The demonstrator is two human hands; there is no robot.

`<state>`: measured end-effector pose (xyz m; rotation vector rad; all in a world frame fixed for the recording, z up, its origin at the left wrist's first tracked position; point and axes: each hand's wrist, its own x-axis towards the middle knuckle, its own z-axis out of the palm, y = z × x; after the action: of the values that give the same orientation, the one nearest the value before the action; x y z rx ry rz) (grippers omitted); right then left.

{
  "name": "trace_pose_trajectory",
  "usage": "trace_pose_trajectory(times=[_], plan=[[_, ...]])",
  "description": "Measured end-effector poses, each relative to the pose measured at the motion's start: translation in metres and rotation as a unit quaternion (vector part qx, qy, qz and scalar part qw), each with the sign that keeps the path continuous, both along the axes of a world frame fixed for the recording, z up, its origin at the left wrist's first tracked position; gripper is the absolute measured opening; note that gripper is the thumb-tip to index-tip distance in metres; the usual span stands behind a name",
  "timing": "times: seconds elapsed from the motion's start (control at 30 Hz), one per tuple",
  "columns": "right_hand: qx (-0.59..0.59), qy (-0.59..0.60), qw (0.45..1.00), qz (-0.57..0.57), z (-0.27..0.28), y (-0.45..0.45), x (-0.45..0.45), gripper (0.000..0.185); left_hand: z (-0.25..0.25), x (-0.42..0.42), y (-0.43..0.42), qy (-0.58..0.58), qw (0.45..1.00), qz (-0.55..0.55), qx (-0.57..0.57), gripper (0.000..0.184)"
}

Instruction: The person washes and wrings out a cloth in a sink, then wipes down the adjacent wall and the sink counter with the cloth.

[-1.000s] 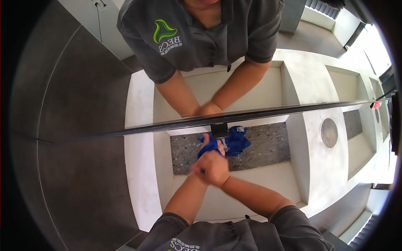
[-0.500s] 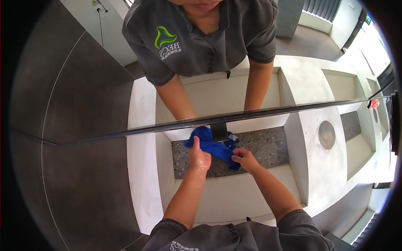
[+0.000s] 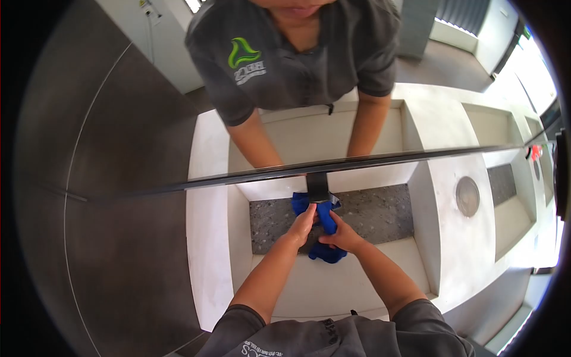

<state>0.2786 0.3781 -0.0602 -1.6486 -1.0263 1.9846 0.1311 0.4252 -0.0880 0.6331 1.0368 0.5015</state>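
Note:
A blue cloth [image 3: 327, 253] is bunched between my two hands, just below the black faucet [image 3: 317, 187] over the basin's speckled grey bottom [image 3: 380, 211]. My left hand [image 3: 303, 225], on the left, presses against the cloth with its fingers together. On the right, my right hand [image 3: 345, 234] has its fingers curled round the cloth. One end of the cloth hangs below the hands, and another part shows behind them beside the faucet. A small pale label is on its far edge.
The white sink counter [image 3: 205, 256] surrounds the basin. A round metal lid [image 3: 467, 196] is set in it to the right, with a second basin [image 3: 502, 184] beyond. A mirror with a dark lower edge [image 3: 256, 176] reflects my upper body.
The hands first wrung or rubbed together over the cloth, then moved apart with it spread between them. Now they are close together under the faucet, with the cloth bunched up.

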Motion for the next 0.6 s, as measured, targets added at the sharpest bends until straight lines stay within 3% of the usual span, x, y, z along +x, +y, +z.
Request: trace_pose_trajectory(times=[0.03,0.07,0.1,0.17,0.23,0.3,0.33,0.37,0.4,0.43,0.5,0.57,0.6], plan=[[0.002,0.001,1.0,0.016,-0.011,-0.001,-0.001,0.078,-0.003,-0.009,0.001,0.017,1.0,-0.016,-0.006,0.06],[0.151,-0.158,0.975,0.028,-0.033,-0.007,0.001,0.074,-0.01,-0.01,-0.006,0.025,0.999,-0.023,-0.023,0.065],[0.302,-0.301,0.904,0.037,-0.047,-0.01,0.002,0.072,-0.013,-0.008,-0.012,0.038,0.998,-0.028,-0.052,0.068],[0.382,-0.297,0.875,-0.01,-0.03,-0.006,-0.002,0.07,-0.015,0.007,-0.024,0.008,0.989,0.107,-0.101,0.06],[0.462,-0.284,0.84,0.025,-0.023,0.001,-0.005,0.066,-0.05,0.022,-0.025,-0.14,0.963,0.204,-0.107,0.048],[0.563,-0.18,0.805,0.038,-0.024,0.003,-0.009,0.049,-0.038,0.035,-0.021,-0.218,0.907,0.332,-0.139,0.048],[0.497,-0.152,0.854,0.022,-0.016,-0.002,-0.015,0.042,-0.024,0.036,-0.017,-0.158,0.892,0.396,-0.152,0.055],[0.48,-0.096,0.872,-0.025,-0.019,-0.005,-0.019,0.036,-0.042,0.039,-0.008,-0.022,0.902,0.397,-0.167,0.067],[0.416,-0.142,0.898,-0.013,0.004,-0.009,-0.025,0.033,-0.034,0.037,-0.006,0.013,0.879,0.442,-0.177,0.072],[0.405,-0.103,0.908,-0.036,0.013,-0.014,-0.031,0.033,-0.024,0.035,-0.006,0.047,0.856,0.477,-0.194,0.079],[0.4,-0.124,0.907,0.033,0.037,-0.032,-0.042,0.032,-0.052,0.043,-0.007,-0.077,0.813,0.562,-0.132,0.083],[0.415,-0.137,0.9,-0.003,0.035,-0.041,-0.045,0.032,-0.043,0.038,-0.038,-0.079,0.795,0.583,-0.149,0.082],[0.414,-0.135,0.9,0.014,0.037,-0.045,-0.048,0.032,-0.045,0.029,-0.015,-0.077,0.798,0.577,-0.158,0.082]])
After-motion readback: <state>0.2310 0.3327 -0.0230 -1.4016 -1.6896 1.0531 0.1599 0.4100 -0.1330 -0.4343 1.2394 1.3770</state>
